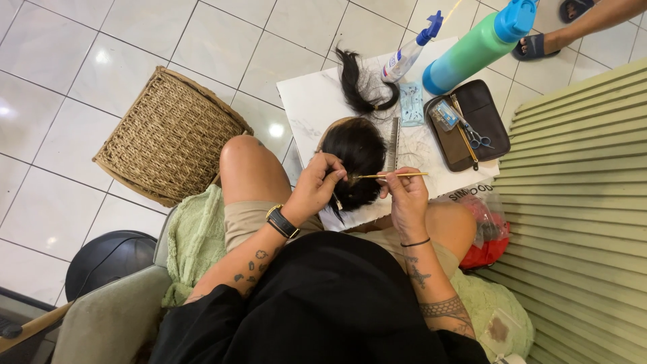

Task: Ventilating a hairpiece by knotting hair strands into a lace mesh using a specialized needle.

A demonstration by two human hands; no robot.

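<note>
head view: a black hairpiece (356,162) lies on the near edge of a white board (310,101), just above the person's bare knees. the left hand (315,185) sits on the hairpiece's left side, fingers curled together and pinching into the hair. the right hand (406,199), to the right of the hairpiece, is closed around a thin yellow-handled tool (391,176) held level, its tip reaching into the hair near the left fingers; the working tip is too small to make out, possibly a needle or hook.

the hairpiece looks light, soft and limp, with slippery strands that would slide out of a loose pinch, so it is probably best held by a small section close to the base rather than by the ends. the tool looks stiff and slender, taken near its middle.

behind the hairpiece on the board lie a loose black hair strand (357,84), a spray bottle (408,54) and a green and blue bottle (475,47). to the hairpiece's right is a metal comb (393,145), then an open brown case (472,125) with scissors (476,138). far left of the hairpiece stands a woven basket (168,135).
</note>
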